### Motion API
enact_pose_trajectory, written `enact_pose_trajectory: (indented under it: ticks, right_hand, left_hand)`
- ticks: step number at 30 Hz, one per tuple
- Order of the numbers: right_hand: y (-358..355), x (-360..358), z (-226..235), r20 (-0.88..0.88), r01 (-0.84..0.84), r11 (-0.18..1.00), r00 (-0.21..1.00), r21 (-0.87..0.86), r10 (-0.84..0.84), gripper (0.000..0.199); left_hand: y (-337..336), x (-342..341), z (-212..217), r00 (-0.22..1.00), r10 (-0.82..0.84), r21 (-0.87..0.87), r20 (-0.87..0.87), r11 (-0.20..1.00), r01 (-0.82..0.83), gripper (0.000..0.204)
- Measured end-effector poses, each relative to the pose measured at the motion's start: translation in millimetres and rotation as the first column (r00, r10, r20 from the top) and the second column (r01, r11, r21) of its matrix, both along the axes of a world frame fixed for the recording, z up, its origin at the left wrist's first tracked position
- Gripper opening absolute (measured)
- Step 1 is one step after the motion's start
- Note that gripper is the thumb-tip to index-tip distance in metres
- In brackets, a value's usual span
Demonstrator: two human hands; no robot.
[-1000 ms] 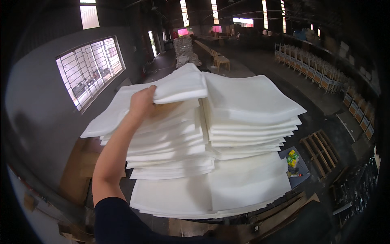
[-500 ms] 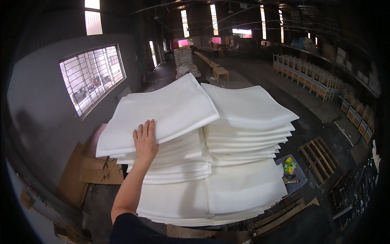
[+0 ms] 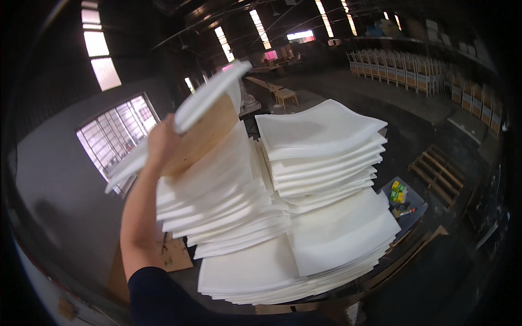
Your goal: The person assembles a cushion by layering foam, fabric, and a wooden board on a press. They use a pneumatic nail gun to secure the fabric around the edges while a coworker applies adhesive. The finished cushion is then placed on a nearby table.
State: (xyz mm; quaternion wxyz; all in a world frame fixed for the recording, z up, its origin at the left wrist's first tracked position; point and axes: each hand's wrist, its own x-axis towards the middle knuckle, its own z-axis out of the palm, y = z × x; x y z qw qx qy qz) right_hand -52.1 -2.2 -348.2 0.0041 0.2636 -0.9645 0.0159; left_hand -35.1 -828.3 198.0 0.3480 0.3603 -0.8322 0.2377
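My left hand [image 3: 165,142] is closed on the near edge of a white foam-padded panel [image 3: 213,92], which it holds tilted up. The panel's underside shows tan, wood-like board, and its upper part is blurred by motion. Just below lies the left stack of similar white padded pieces [image 3: 217,209]. Beside it, slightly lower down the middle, rises the right stack [image 3: 321,130]. Both stand on a wider layer of white pieces [image 3: 342,239]. How my fingers wrap the edge is blurred. My right hand is out of the picture.
A grey bin [image 3: 414,214] with green-yellow packs and tools sits right of the stacks. Beyond it lies a wooden pallet [image 3: 436,173]. Rows of chairs [image 3: 399,70] line the far right. A barred window [image 3: 117,133] is on the left wall; cardboard [image 3: 175,255] lies below.
My left hand has gone from resting on the top panel to gripping and lifting it, tilting it up to the left and exposing its board underside. The view has tilted.
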Motion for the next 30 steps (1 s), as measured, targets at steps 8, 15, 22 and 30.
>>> enact_pose_trajectory:
  ticks: [8, 15, 22, 30]
  right_hand:
    - [16, 3, 0, -0.087, -0.059, 0.998, 0.994, 0.033, 0.062, 0.045]
    - [29, -1, -5, 0.001, -0.067, 0.987, 0.998, -0.144, 0.068, 0.041]
    - [26, 1, 22, 0.190, 0.047, 0.972, 0.982, -0.231, -0.003, 0.022]
    - [-15, -89, 131, 0.017, -0.220, 0.813, 0.962, -0.539, 0.272, 0.025]
  left_hand:
    - [106, 19, 154, 0.965, -0.192, 0.243, -0.178, 0.942, 0.232, 0.050]
    - [183, 13, 152, 0.779, -0.440, 0.487, -0.446, 0.611, 0.624, 0.044]
    - [271, -5, 149, 0.796, -0.504, 0.513, -0.336, 0.610, 0.604, 0.045]
    - [316, 11, 120, 0.751, -0.640, 0.565, -0.162, 0.564, 0.603, 0.056]
